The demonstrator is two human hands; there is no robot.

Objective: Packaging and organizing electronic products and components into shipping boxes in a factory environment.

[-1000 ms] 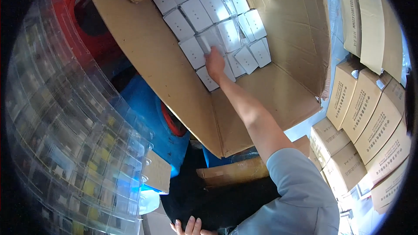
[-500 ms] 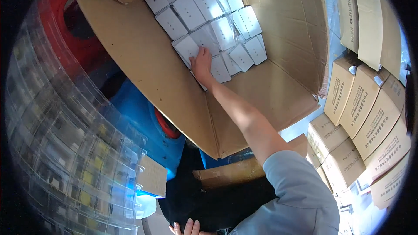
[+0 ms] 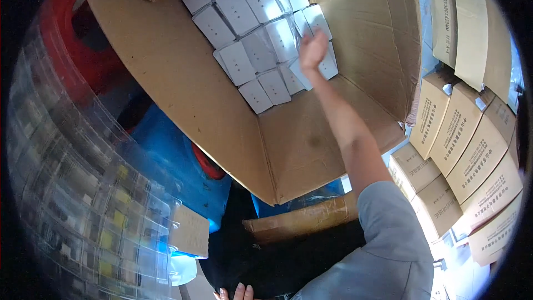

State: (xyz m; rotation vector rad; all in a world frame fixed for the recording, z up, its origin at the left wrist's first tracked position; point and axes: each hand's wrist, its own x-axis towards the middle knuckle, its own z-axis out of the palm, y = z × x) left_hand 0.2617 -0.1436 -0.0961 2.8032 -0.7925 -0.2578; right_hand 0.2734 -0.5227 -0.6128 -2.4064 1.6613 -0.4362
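A large open cardboard box stands before me. Flat white rectangular packs, each with small dark dots, lie in rows inside it, some in clear plastic wrap. My right hand reaches deep into the box, above the packs at its right side. Its fingers look partly curled and are smeared by motion, so I cannot see whether it touches or holds a pack. At the lower edge only the fingers of my left hand show. They lie against black cloth, holding nothing that I can see.
Stacked clear plastic compartment trays rise at the left. Behind them are a red plastic bin and a blue one. Closed brown cartons are piled at the right. A taped cardboard flap lies near the black cloth.
My right hand has moved right and a little up, from the packs at the box's left side to those at its right. The left-side pack it covered sits turned slightly. My left hand stays low.
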